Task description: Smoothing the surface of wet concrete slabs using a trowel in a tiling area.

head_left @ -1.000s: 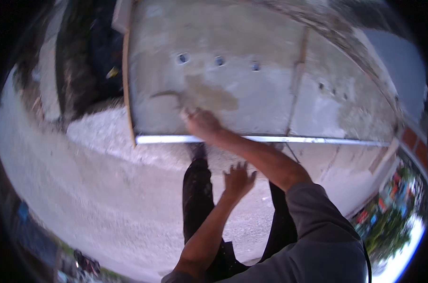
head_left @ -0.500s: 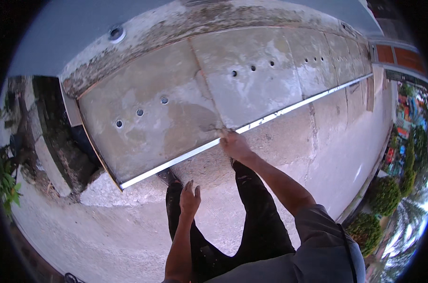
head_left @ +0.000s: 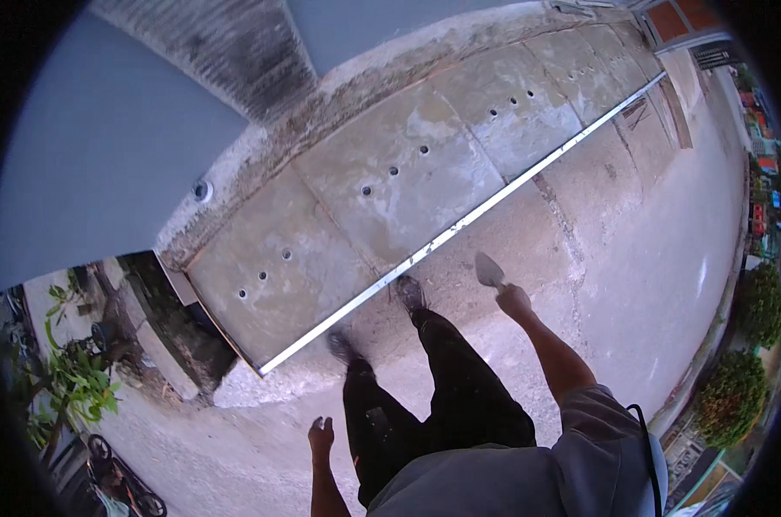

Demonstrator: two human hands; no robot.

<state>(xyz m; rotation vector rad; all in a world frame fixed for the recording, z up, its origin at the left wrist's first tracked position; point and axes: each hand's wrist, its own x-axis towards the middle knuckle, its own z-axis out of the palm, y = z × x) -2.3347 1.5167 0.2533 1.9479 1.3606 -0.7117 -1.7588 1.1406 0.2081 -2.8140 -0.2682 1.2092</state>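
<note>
A pointing trowel (head_left: pixel 488 270) with a grey leaf-shaped blade is in my right hand (head_left: pixel 513 302), its fingers closed round the handle. The blade points away from me, above the pavement and apart from the slab. My left hand (head_left: pixel 321 438) hangs low beside my left leg with its fingers loosely apart and nothing seen in it. Ahead lies a long, damp grey concrete slab (head_left: pixel 390 220), with thin lines across it and small round holes in groups. A straight white metal bar (head_left: pixel 459 226) runs along its near edge.
A grey wall (head_left: pixel 106 172) with a short pipe end (head_left: pixel 202 190) rises behind the slab. To the left are a dark gap with concrete blocks (head_left: pixel 162 358), leafy plants (head_left: pixel 84 379) and a wheeled thing (head_left: pixel 119 478). Bushes (head_left: pixel 735 396) line the right side; a board (head_left: pixel 676 112) lies at the far right.
My right hand has lifted off the slab's near edge and swung right, so the trowel blade now shows clearly. My left hand has dropped lower; my feet and view have shifted.
</note>
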